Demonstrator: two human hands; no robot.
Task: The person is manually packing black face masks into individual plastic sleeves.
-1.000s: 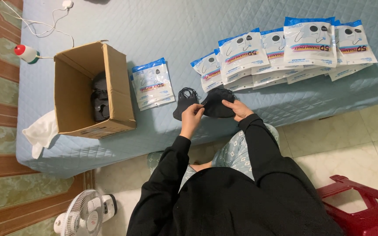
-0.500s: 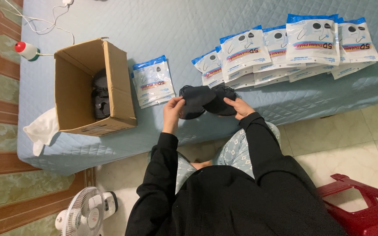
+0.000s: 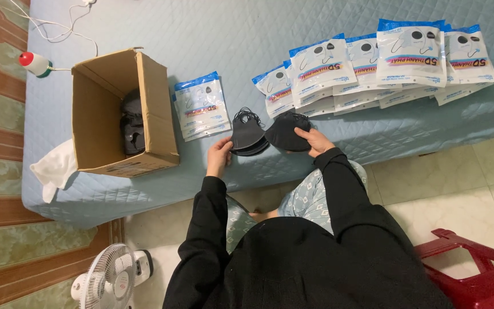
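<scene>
The masks in the hands are showing plain black, as are the person's sleeves. The bedcover is showing pale blue with a quilted diamond pattern. The packets are looking white with blue top edges and a red and blue stripe. The cardboard box is showing plain brown. The trousers are showing light blue with a small white pattern. The stool is glowing red, and the fan is looking white.
</scene>
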